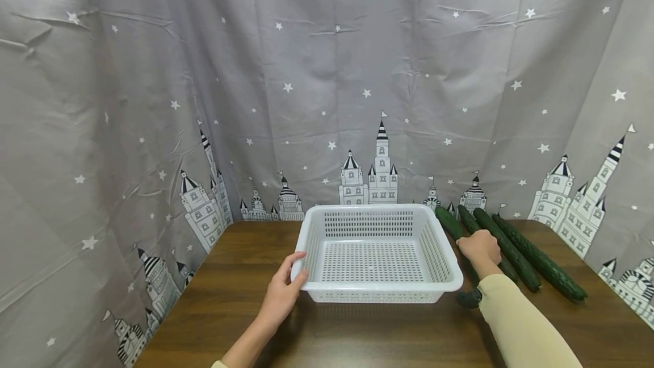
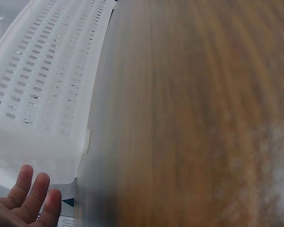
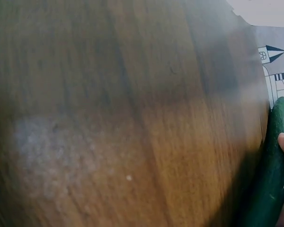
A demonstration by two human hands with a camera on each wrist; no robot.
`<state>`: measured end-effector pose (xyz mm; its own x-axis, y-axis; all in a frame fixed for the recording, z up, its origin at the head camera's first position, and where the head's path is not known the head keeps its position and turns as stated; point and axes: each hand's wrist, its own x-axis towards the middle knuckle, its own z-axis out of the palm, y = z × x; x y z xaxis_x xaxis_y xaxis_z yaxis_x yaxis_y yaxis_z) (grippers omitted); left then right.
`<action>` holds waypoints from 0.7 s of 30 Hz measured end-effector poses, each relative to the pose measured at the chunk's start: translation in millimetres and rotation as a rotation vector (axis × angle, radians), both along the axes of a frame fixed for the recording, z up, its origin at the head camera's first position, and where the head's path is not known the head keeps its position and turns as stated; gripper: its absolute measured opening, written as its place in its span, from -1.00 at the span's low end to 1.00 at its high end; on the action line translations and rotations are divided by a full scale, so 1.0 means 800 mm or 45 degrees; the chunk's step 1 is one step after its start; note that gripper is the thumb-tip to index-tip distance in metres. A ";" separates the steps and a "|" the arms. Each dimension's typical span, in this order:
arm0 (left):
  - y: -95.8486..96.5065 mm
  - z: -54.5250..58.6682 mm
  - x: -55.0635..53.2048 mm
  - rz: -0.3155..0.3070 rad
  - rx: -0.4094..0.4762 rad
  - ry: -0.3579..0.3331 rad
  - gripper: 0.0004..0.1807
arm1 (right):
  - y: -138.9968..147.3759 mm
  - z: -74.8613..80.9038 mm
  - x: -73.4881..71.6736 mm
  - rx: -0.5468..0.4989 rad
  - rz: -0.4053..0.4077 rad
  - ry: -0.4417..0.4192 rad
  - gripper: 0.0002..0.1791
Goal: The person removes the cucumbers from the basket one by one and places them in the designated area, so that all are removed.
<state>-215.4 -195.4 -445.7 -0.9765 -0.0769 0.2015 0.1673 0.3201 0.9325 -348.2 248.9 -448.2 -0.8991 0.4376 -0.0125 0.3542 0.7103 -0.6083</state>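
A white slotted plastic basket [image 1: 370,263] is in the middle of the head view, its inside facing me. My left hand [image 1: 281,288] holds its left rim, thumb over the edge. The left wrist view shows fingers [image 2: 38,198] of that hand by the basket's end wall [image 2: 42,80]. Several long green cucumbers lie side by side to the right of the basket. My right hand [image 1: 480,249] is over the left ones and grips one cucumber [image 3: 270,175], whose tip sticks out past the fingers. The hand and sleeve hide part of the cucumbers.
The brown wooden table [image 1: 214,300] reaches a grey curtain [image 1: 327,72] printed with stars and castles, which hangs behind it and at both sides. The rightmost cucumber [image 1: 541,257] slants toward the table's right side.
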 end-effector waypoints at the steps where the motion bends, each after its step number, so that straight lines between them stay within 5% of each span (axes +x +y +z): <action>1: 0.000 0.000 0.000 -0.005 0.008 0.009 -0.55 | 0.000 0.000 0.000 0.002 -0.005 -0.006 -0.53; 21: -0.001 0.007 0.004 -0.011 -0.038 -0.001 -0.55 | 0.007 -0.001 0.000 0.020 0.043 -0.025 -0.42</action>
